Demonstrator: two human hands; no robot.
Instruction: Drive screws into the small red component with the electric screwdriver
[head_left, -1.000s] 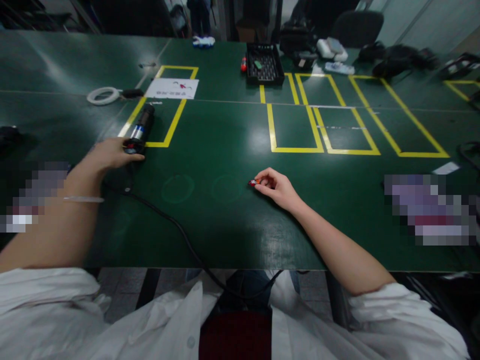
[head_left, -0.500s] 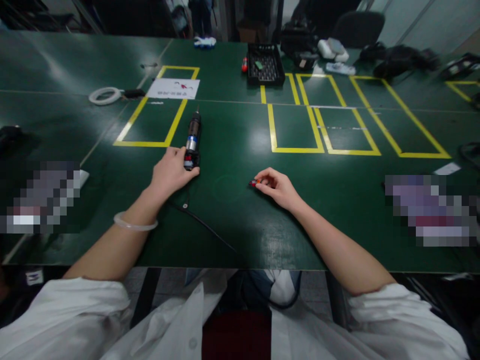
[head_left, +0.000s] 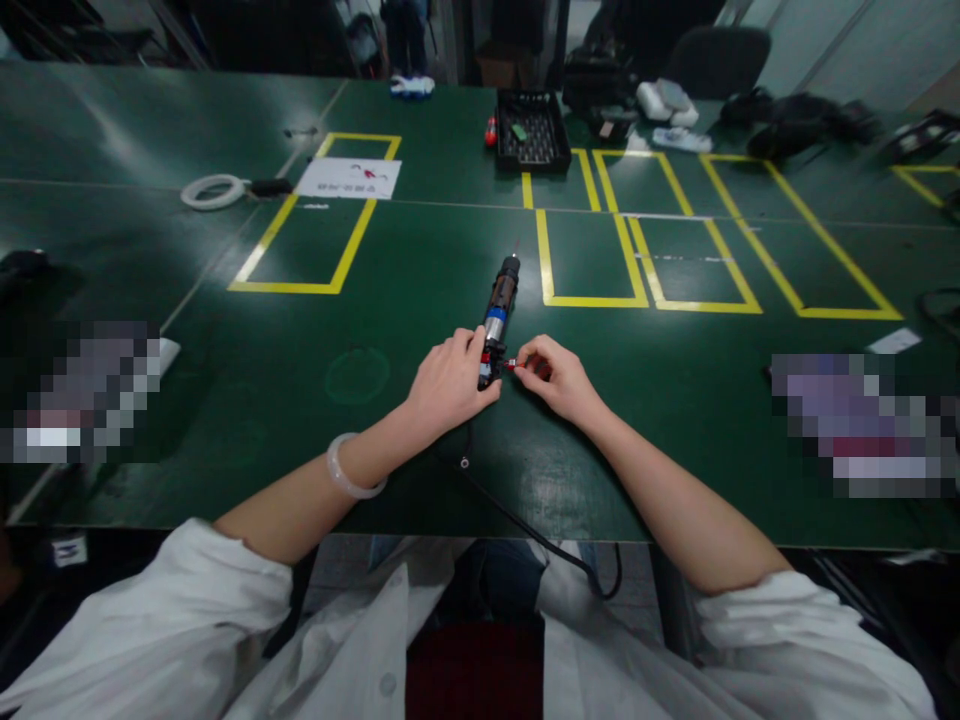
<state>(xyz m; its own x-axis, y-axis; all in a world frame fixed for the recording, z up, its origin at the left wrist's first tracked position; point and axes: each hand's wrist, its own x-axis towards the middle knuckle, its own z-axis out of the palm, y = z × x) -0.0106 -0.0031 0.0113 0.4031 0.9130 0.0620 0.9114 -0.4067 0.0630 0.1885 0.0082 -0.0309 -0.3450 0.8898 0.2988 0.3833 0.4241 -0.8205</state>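
Observation:
An electric screwdriver [head_left: 499, 305], dark with a blue and silver band, lies on the green table with its thin bit pointing away from me. My left hand [head_left: 454, 380] is closed around its rear end. A black cord [head_left: 517, 515] runs from that end over the table's front edge. Close to the right of the rear end, my right hand [head_left: 555, 375] pinches a small red piece [head_left: 512, 365] between thumb and fingertips. Its kind is too small to make out, and I cannot tell whether it touches the screwdriver.
Yellow tape outlines [head_left: 592, 301] mark the table [head_left: 420, 260]. A black crate [head_left: 533, 160] stands at the back, a red object [head_left: 490, 131] beside it. A white sheet [head_left: 349, 180] and a roll of white tape [head_left: 214, 192] lie back left. Blurred-out items lie at both sides.
My left hand has brought the screwdriver to the right, close beside my right hand, and the cord has shifted with it. My right hand has barely moved and still pinches the red piece.

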